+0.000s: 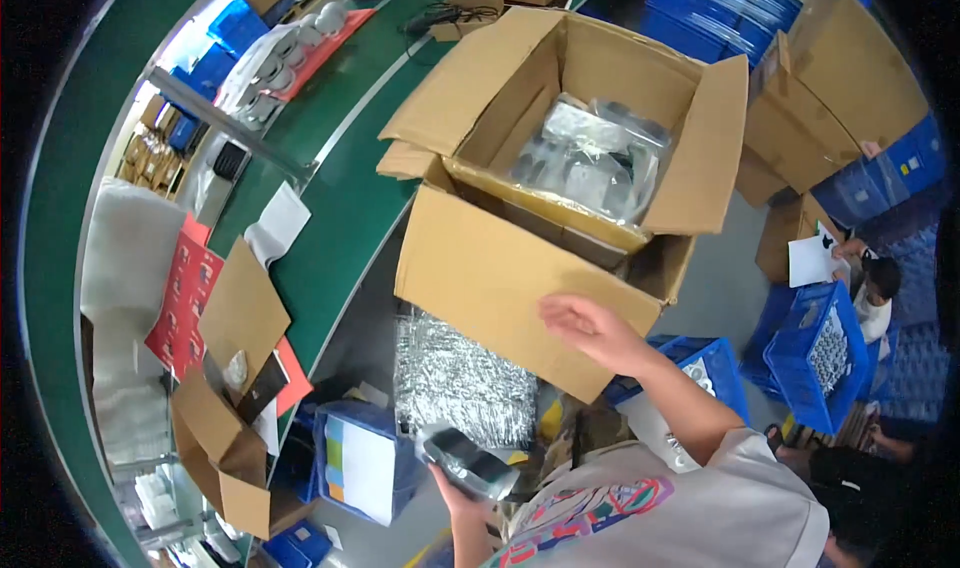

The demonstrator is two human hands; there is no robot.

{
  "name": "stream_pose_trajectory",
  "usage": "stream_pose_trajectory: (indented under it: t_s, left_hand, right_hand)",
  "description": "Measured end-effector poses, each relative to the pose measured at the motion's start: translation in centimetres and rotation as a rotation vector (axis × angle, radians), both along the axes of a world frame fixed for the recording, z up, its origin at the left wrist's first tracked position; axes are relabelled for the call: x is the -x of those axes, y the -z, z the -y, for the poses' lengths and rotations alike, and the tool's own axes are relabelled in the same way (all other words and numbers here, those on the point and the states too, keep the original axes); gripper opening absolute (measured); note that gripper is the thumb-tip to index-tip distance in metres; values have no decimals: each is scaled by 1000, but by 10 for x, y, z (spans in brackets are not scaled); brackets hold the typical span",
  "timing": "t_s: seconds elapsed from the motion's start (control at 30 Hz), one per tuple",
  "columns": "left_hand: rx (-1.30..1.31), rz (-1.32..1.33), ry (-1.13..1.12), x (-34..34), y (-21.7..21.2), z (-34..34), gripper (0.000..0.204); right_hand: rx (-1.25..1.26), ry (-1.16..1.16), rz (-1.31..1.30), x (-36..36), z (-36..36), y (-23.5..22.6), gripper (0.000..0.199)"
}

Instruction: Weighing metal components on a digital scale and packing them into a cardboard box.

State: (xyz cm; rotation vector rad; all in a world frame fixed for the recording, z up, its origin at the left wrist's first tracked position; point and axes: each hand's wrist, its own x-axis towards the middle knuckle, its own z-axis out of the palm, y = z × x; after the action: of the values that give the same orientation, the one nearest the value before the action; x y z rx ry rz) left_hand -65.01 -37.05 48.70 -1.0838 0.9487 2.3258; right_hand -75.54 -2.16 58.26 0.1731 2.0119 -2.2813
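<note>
My left hand [457, 488] is low at the front, its fingers wrapped round a black part in clear plastic wrap [466, 462]. My right hand [592, 330] reaches over the near flap of a large cardboard box [520, 286], fingers stretched out and holding nothing. Whether it presses on the flap I cannot tell. Inside the box are clear plastic-wrapped parts [590, 163], grey and whitish, piled together. The box's flaps stand folded outward.
A green conveyor table [350, 183] curves along the left, bearing an opened carton [225, 438]. Silvery wrapped material [460, 383] lies below the box. Blue crates [815, 358] and a seated person [875, 288] are at the right. Another blue bin [365, 458] stands near my left hand.
</note>
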Motion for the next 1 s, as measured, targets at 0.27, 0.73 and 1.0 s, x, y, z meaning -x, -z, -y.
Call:
stream_pose_trajectory:
  t_s: [0.27, 0.73, 1.0]
  left_hand:
    - [-97, -124, 66, 76, -6, -2, 56]
    - [-44, -16, 103, 34, 83, 125, 59]
    - [356, 67, 267, 20, 238, 148, 67]
  right_hand:
    - [41, 287, 108, -3, -21, -18, 32]
    - [-697, 90, 319, -163, 83, 112, 27]
    - [-826, -342, 1062, -355, 89, 161, 43]
